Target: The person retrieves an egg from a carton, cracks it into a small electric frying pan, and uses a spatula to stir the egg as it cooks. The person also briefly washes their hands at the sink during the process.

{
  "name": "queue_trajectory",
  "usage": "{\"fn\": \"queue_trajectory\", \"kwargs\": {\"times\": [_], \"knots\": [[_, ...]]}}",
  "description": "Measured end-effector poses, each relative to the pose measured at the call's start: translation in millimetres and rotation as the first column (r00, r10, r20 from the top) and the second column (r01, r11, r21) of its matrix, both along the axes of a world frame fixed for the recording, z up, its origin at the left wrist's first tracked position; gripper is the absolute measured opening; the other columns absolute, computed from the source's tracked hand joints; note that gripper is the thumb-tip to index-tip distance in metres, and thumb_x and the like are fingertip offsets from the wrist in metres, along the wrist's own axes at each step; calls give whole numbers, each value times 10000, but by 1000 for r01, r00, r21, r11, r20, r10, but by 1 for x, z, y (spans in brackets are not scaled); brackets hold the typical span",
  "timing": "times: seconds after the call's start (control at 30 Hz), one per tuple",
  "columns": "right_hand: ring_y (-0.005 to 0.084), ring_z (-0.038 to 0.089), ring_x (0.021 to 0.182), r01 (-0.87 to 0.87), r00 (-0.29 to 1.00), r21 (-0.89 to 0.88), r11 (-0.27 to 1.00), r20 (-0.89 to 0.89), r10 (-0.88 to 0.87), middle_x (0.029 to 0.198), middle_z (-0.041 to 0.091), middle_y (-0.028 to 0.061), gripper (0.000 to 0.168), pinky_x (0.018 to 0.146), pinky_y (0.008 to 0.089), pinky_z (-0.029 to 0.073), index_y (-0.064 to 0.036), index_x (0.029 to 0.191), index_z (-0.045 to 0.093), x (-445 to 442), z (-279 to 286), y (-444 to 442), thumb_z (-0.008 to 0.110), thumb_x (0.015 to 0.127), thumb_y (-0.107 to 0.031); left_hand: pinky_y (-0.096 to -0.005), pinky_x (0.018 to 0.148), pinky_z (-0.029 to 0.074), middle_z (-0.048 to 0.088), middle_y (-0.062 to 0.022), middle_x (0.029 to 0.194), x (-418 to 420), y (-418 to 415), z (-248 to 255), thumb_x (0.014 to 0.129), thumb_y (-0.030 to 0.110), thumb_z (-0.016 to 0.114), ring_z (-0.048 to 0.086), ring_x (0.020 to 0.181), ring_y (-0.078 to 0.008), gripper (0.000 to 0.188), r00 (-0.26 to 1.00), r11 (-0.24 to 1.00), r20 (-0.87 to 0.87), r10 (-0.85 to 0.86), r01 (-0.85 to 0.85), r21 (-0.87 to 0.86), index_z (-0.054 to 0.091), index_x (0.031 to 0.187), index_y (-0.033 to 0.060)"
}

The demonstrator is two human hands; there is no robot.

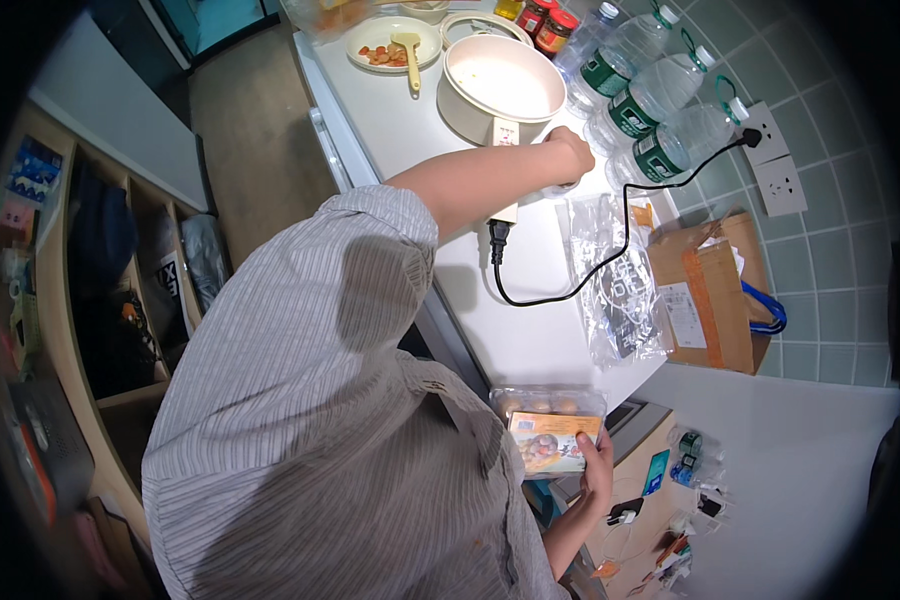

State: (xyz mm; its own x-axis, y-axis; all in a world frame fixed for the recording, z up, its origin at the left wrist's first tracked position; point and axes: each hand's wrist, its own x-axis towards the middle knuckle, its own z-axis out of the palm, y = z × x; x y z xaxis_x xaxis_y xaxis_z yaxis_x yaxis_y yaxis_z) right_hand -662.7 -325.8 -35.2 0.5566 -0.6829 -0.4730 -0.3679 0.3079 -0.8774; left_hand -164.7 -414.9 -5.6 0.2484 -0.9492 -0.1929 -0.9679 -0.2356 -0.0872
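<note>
My left hand [572,156] reaches across the counter with curled fingers, beside a cream electric pot [461,105]. Something small, pale and shiny shows beneath its wrist, and I cannot tell whether the fingers hold it. My forearm passes over the pot's handle [505,133], hiding its middle. A black power cord [540,302] is plugged into the handle's end. Near my body, my right hand [598,465] grips a clear plastic egg carton [596,401] by its side, thumb on the printed label [555,442]. Brown eggs [541,405] show through the lid.
Large water bottles [656,154] line the tiled wall by a socket [780,184]. A plate [356,45] holds food and a yellow spatula [412,64]; red-lidded jars [556,31] stand behind the pot. A plastic bag [619,292] and a cardboard box [709,300] lie right.
</note>
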Motion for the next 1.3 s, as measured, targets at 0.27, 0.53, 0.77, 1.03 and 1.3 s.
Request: {"fn": "queue_trajectory", "kwargs": {"times": [0.27, 0.53, 0.77, 1.03, 1.3], "knots": [[168, 674, 943, 305, 952, 154, 940, -59, -300, 1105, 687, 87, 445, 800, 295, 533, -12, 1274, 563, -45, -20, 13, 665, 921, -264, -436, 694, 551, 707, -97, 875, -30, 91, 62, 815, 326, 688, 702, 848, -308, 270, 987, 873, -93, -132, 71, -483, 691, 888, 66], [217, 680, 986, 438, 885, 117, 891, 120, -451, 1132, 672, 126, 459, 847, 361, 553, 5, 1241, 557, -3, -20, 64, 583, 966, -361, -314, 752, 540, 701, -102, 932, -128, 284, -8, 816, 565, 722, 688, 864, -181, 577, 313, 994, -945, 96, 19, 107, 698, 1022, 26], [204, 634, 1047, 514, 814, 192, 836, 199, -546, 1223, 624, 115, 493, 903, 336, 514, 26, 1356, 471, 123, -9, 178, 620, 959, -225, -332, 953, 494, 541, -135, 1331, -105, 339, -45, 826, 426, 776, 556, 1188, -201, 878, -670, 973, -718, 190, 32, 227, 338, 1442, -20], [234, 551, 1218, 391, 881, 116, 913, 241, -408, 1301, 608, 130, 586, 1017, 370, 425, 3, 1303, 566, 256, -94, 250, 354, 1034, -473, -308, 821, 556, 638, -124, 1134, 48, 458, -124, 786, 88, 755, 653, 990, -203, 696, -724, 894, -677, 136, -204, 398, 408, 1381, -12], [385, 534, 1164, -149, 891, -893, 425, -308, -334, 1234, 606, 187, 414, 961, 482, 424, -12, 1159, 655, 403, -120, 213, 612, 902, -334, -392, 933, 559, 605, -195, 1245, 162, 545, -96, 802, 103, 632, 655, 1101, -284, 610, -802, 809, -591, -90, -405, 426, 421, 1358, -31]]}}
